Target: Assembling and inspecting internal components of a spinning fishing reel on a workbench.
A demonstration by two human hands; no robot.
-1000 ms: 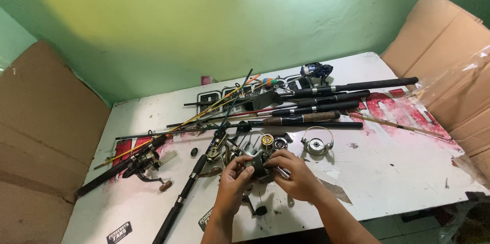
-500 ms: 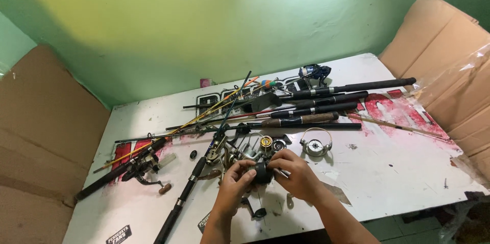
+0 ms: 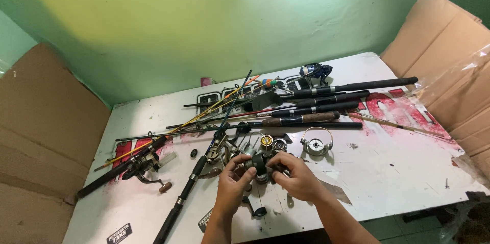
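Both hands meet over the near middle of a white table (image 3: pixel 398 172). My left hand (image 3: pixel 232 183) and my right hand (image 3: pixel 296 175) together grip a small dark fishing reel body (image 3: pixel 256 162), held just above the table top. A black crank handle (image 3: pixel 253 209) lies below the hands. Just beyond the fingers sit a gold spool (image 3: pixel 266 142), a dark spool (image 3: pixel 279 144) and a silver reel rotor with a bail wire (image 3: pixel 316 144).
Several fishing rods (image 3: pixel 326 102) lie across the back of the table. A rod with a spinning reel (image 3: pixel 145 162) lies at the left. Cardboard sheets stand at the left (image 3: pixel 41 142) and right (image 3: pixel 444 65). A green wall is behind.
The hands have kept hold of the reel body, shifting it slightly between the fingers. The view has dipped a little; nothing else on the table moved.
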